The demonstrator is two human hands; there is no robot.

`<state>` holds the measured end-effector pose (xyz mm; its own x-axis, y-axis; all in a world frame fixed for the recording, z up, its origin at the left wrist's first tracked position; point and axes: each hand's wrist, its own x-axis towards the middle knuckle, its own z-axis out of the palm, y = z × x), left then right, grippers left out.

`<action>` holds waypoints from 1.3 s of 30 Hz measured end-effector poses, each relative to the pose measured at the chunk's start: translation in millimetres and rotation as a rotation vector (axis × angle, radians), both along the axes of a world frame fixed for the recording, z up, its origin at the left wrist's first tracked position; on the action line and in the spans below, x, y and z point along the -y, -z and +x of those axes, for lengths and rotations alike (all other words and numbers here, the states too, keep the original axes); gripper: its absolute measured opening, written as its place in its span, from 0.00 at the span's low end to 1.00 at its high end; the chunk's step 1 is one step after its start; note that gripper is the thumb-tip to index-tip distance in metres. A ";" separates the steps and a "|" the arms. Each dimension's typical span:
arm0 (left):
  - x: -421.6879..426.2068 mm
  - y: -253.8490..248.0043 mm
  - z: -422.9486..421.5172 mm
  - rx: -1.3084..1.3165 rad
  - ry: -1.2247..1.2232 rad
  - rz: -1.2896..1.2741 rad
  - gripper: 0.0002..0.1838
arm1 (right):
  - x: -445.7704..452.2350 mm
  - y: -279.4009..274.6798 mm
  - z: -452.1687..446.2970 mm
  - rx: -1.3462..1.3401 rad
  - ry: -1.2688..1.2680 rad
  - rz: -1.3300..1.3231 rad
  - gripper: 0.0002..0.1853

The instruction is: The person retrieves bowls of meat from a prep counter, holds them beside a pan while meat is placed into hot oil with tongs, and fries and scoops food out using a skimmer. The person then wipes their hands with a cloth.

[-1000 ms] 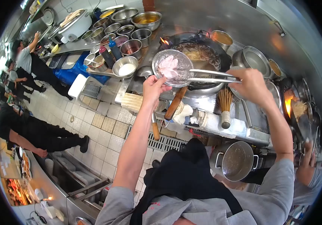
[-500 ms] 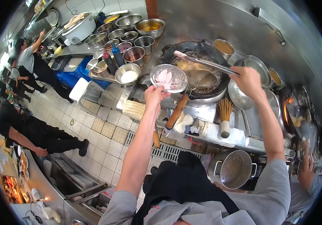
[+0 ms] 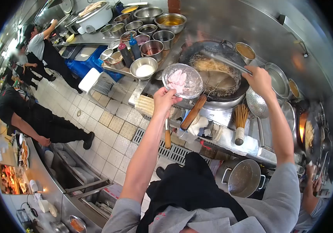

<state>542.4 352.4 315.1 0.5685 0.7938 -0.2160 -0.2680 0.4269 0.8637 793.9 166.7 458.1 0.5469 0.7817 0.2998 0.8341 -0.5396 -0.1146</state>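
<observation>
My left hand point(image 3: 165, 101) grips the near rim of a metal bowl point(image 3: 194, 81) that holds pale pink raw meat pieces point(image 3: 177, 80). Its inside is smeared white. In my right hand point(image 3: 259, 80) are metal tongs point(image 3: 228, 61), reaching left over a black wok point(image 3: 191, 51). Their tips are blurred, so I cannot tell whether anything is between them. Oil point(image 3: 205, 64) bubbles in the wok around pale frying pieces. A wire strainer lies in the wok's near side, its wooden handle point(image 3: 194, 112) sticking out toward me beside the bowl.
A bamboo brush point(image 3: 239, 122) and a perforated ladle point(image 3: 256, 103) lie right of the wok. Sauce bowls point(image 3: 152, 49) and squeeze bottles point(image 3: 125, 53) crowd the left counter. A large pot point(image 3: 245, 176) stands low on the right. Co-workers point(image 3: 38, 116) are at left; flames point(image 3: 302, 124) show at right.
The tongs, which held a pink meat piece over the wok, now point into it with no piece visible at their blurred tips. The view has shifted, and the bowl stays in my left hand.
</observation>
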 end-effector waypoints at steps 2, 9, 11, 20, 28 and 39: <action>-2.0 0.1 4.4 0.013 0.015 0.037 0.04 | 25.7 -16.9 -19.1 -0.059 -0.092 -0.026 0.15; 4.7 -12.4 28.0 -0.182 0.211 0.423 0.06 | 51.9 -22.4 -49.6 0.235 -0.289 -0.004 0.13; 6.0 -11.6 35.7 -0.245 0.268 0.483 0.06 | 57.3 -20.0 -43.8 0.266 -0.296 -0.066 0.12; -1.5 -4.8 64.4 -0.036 0.112 0.115 0.02 | 78.8 -31.7 -28.2 0.143 -0.235 0.001 0.12; -5.8 -2.4 59.1 -0.098 0.032 0.040 0.03 | 57.3 -30.2 21.5 0.214 0.011 -0.038 0.10; -3.0 -2.6 44.8 -0.062 0.045 0.036 0.04 | 23.3 62.9 93.5 0.199 0.214 -0.132 0.09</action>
